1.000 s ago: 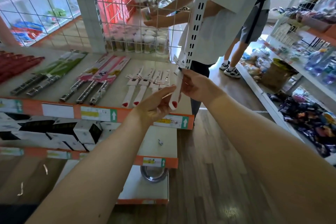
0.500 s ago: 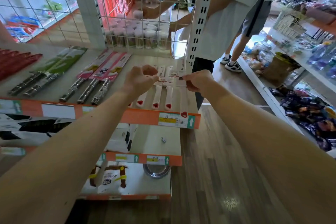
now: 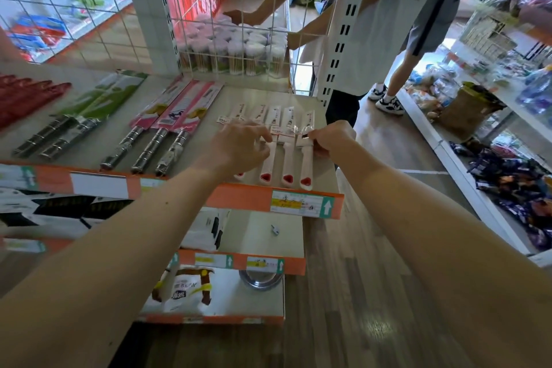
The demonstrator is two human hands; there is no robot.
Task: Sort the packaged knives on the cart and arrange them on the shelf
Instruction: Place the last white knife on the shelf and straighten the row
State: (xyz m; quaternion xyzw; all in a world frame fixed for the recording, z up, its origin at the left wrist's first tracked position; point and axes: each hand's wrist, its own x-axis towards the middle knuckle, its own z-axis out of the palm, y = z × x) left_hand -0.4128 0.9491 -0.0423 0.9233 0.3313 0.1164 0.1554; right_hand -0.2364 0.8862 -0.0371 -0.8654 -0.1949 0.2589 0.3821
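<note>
Both hands rest on the row of white knives point(image 3: 288, 155) at the right end of the shelf point(image 3: 248, 196). Left hand point(image 3: 242, 143) fingers are spread over the packages; right hand point(image 3: 331, 137) fingers pinch the outermost knife point(image 3: 306, 158).

White-handled packaged knives point(image 3: 289, 155) w/ red heart marks at handle ends lie flat in a row, side by side, at right end of top shelf point(image 3: 119, 140), handles toward front edge. Pink-packaged knives point(image 3: 179, 116) w/ steel handles lie to their left; green-packaged ones point(image 3: 89, 104) further left.
</note>
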